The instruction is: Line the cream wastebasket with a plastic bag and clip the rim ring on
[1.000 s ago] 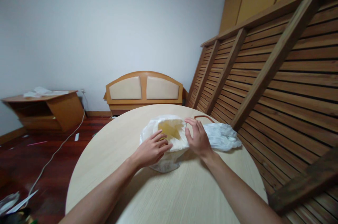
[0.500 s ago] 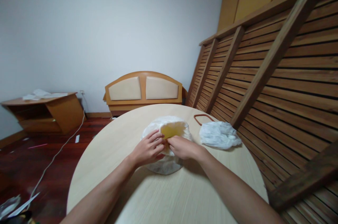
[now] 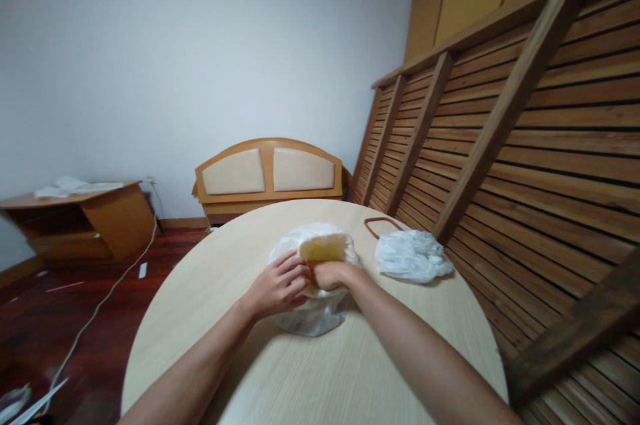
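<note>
A white plastic bag (image 3: 327,230) is draped over the rim of a container with a yellow inside (image 3: 325,251); its loose skirt spreads toward me on the table. My left hand (image 3: 284,281) is curled over the near-left edge of the opening, fingers closed on the bag. Reaching in from the right, my right hand (image 3: 330,274) is down in the mouth of the container, and its fingers are hidden there. To the right lie a crumpled white plastic bag (image 3: 413,257) and a brown rounded ring-shaped frame (image 3: 383,218), close together.
Everything stands on a round pale wooden table (image 3: 200,318). Wooden slatted panels (image 3: 480,185) lean along the right side. Beyond the table is a headboard (image 3: 267,171); a low cabinet (image 3: 120,218) and a white cable (image 3: 107,291) are at left.
My right hand has gone deeper into the container's opening, so its fingers no longer show. My left hand keeps its place at the edge. The view has shifted slightly.
</note>
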{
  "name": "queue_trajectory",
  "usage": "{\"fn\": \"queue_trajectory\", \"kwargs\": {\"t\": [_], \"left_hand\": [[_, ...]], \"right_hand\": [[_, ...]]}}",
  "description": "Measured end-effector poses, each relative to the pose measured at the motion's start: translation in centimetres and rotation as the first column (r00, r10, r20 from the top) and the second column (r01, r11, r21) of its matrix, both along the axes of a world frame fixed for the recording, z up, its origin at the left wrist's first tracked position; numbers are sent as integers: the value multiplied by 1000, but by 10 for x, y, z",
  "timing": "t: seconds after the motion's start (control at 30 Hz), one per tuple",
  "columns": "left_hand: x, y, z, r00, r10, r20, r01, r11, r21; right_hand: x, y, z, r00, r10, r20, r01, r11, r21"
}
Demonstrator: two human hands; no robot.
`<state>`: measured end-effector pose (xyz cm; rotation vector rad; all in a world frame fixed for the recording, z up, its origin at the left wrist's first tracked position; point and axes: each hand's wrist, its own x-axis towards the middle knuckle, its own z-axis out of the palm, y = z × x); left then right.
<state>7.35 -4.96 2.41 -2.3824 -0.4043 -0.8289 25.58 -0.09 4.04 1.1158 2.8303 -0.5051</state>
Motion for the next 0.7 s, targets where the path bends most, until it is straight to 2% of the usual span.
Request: {"fn": "queue_trajectory", "kwargs": {"t": [0.2, 0.37, 0.57, 0.7], "left_hand": [[1, 0, 2, 1000, 13, 25, -13, 1000, 7], [0, 0, 2, 1000, 3, 16, -3, 1000, 5], [-3, 3, 2, 998, 49, 35, -48, 998, -33], [-5, 5, 4, 996, 52, 67, -50, 998, -41]], "right_hand": [[0, -14, 14, 988, -127, 87, 116, 986, 116], [-1, -18, 21, 985, -107, 134, 94, 990, 103], [16, -39, 42, 993, -117, 13, 111, 967, 229], [30, -60, 45, 999, -45, 12, 40, 963, 268]]}}
